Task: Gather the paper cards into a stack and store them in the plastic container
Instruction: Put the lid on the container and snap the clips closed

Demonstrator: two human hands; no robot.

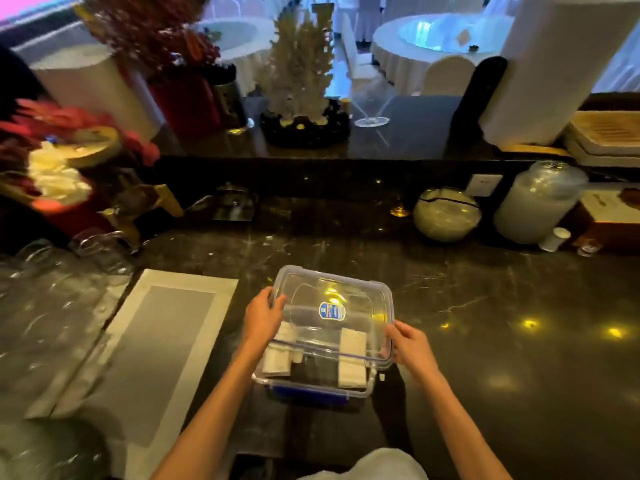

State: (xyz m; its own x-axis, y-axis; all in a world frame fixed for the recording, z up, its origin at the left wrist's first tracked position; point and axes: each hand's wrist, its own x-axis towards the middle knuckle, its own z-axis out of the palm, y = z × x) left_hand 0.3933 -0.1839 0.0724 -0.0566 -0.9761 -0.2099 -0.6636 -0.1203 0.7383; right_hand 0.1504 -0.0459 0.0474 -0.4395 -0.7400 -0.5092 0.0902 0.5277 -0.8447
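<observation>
The plastic container [313,382] sits on the dark tabletop [485,341] directly in front of the person, with a grey-and-white mat [156,341] just beside it on the left. Two stacks of paper cards [352,362] rest inside, one against the left wall and one toward the right, both visible through the clear plastic. The transparent lid [332,306], marked with a blue label [331,311], is held above the container, tilted so that its far edge sits higher than its near edge. The left hand [263,317] grips the lid's left edge, its fingers [277,301] curled over the rim; the right hand [412,348] holds the right edge, fingers closed around that rim. Judged from this arrangement, gathering and storing appear complete, and the step in hand is closing the container. The next move calls for lowering the lid level onto the container, aligning all four corners with the rim, then pressing down evenly. The blue side latches appear unfastened; whether the lid already contacts the near rim cannot be determined.
</observation>
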